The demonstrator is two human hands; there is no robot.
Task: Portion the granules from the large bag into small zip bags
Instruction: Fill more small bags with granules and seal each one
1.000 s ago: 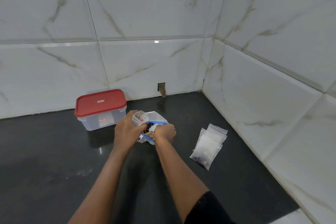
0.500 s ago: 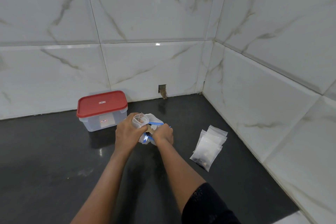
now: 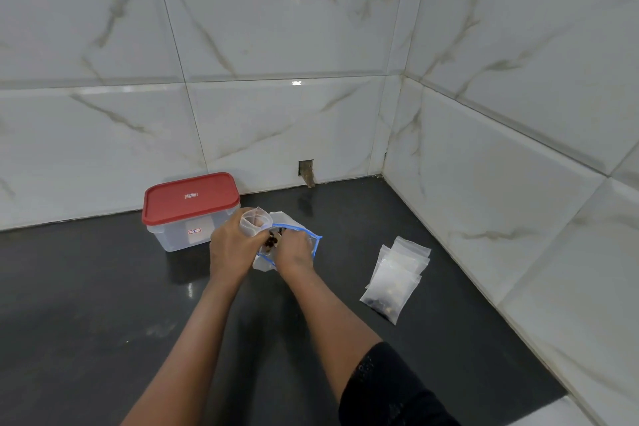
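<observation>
portioning under way: several bags filled, one more in hand

since half a second ago the right hand [image 3: 294, 251] has closed in on the left hand [image 3: 233, 247], and dark granules [image 3: 272, 241] now show between the two. box and pile have not shifted.

progress. a pile [image 3: 401, 270] of small zip bags lies on the counter [image 3: 86, 287], well to the right of the hands. the nearest bag of the pile shows dark and pale pieces at its lower end. the contents of the bags beneath it are not legible, and i cannot give a count. judgement: several portions are done, the present one is only beginning, and its sealing is still to come. how much stock is left cannot be read, as the hands cover most of the large bag.

hands. left hand grips the small bag [image 3: 255, 222], fingers curled round its body, mouth up and held open. right hand is bent at the mouth of the large bag [image 3: 313, 241], fingertips closed on a pinch of granules right beside the small bag.

containers. small bag: little or nothing visible inside. large bag: clear, blue zip rim, open, lying on the counter under the hands, granules at its mouth. box [image 3: 192, 228]: clear plastic, red lid shut, behind the left hand near the wall; contents not discernible.
</observation>
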